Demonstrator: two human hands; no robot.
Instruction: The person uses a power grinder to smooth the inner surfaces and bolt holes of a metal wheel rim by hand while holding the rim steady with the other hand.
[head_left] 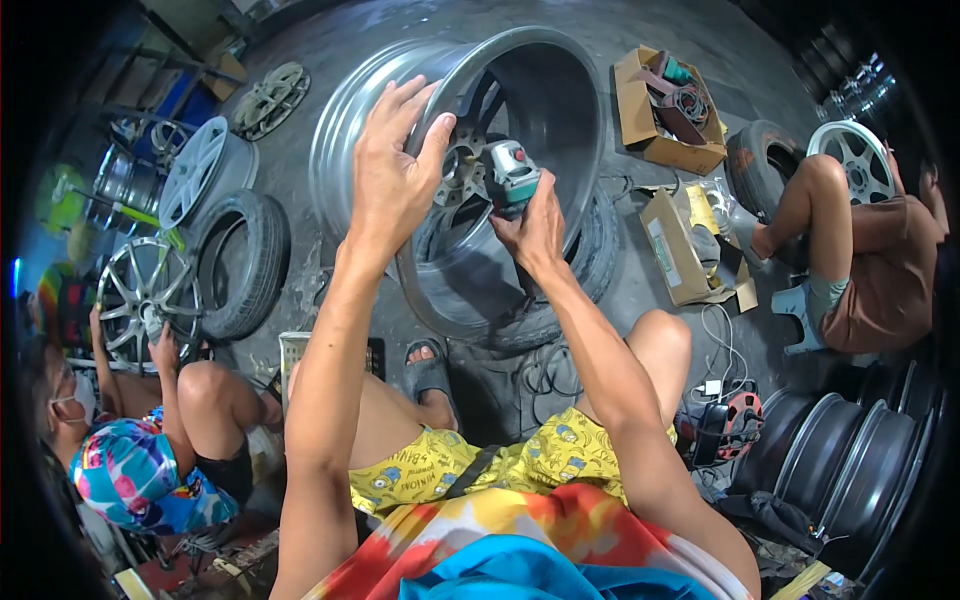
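In front of me a large grey metal wheel rim (568, 125) stands tilted, its open side facing me, on a black tyre (601, 252). My left hand (395, 165) grips the rim's left edge, fingers over the outside and thumb by the lip. A teal and grey angle grinder (514, 175) is in my right hand (538, 228), its head inside the rim near the hub and spokes. The grinder's disc is hidden from view, and so I cannot tell whether it touches the metal.
Right of the rim are a cardboard box of power tools (690, 150) and another open box (672, 262). A cable reel (742, 415) lies near stacked rims (825, 455). Co-workers sit at both sides, the left one with a spoked wheel (150, 285) beside a tyre (245, 270).
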